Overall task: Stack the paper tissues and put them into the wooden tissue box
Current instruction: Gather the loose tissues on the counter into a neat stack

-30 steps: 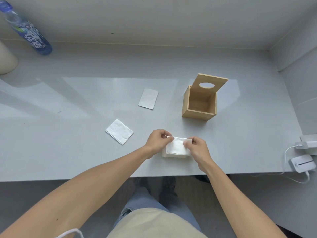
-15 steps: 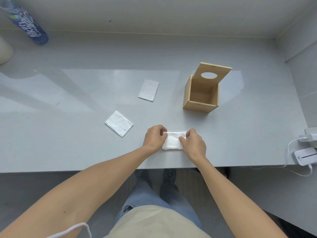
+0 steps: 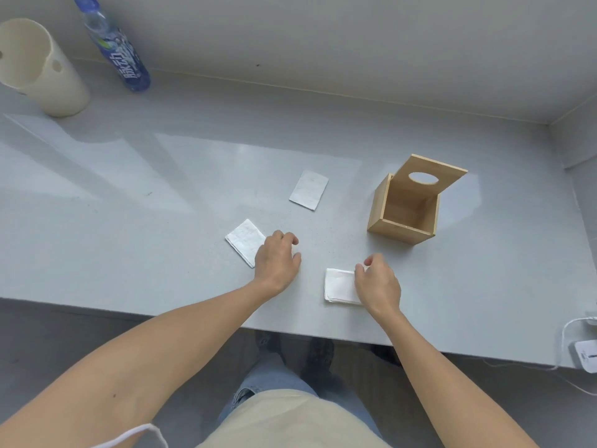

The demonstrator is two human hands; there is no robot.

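Note:
A small stack of folded white tissues lies near the table's front edge. My right hand rests over its right end with the fingers loosely curled and apart. My left hand hovers, holding nothing, at the right edge of a single folded tissue left of the stack. Another folded tissue lies farther back. The wooden tissue box stands to the right of it, its lid with an oval hole tipped up and the inside bare.
A blue drink bottle and a cream cylinder stand at the back left by the wall. A white charger and cable sit at the right front edge. A wall corner closes the right side.
My left hand has let go of the stack and moved left to the nearby single tissue. My right hand stays at the stack. The camera view has shifted left.

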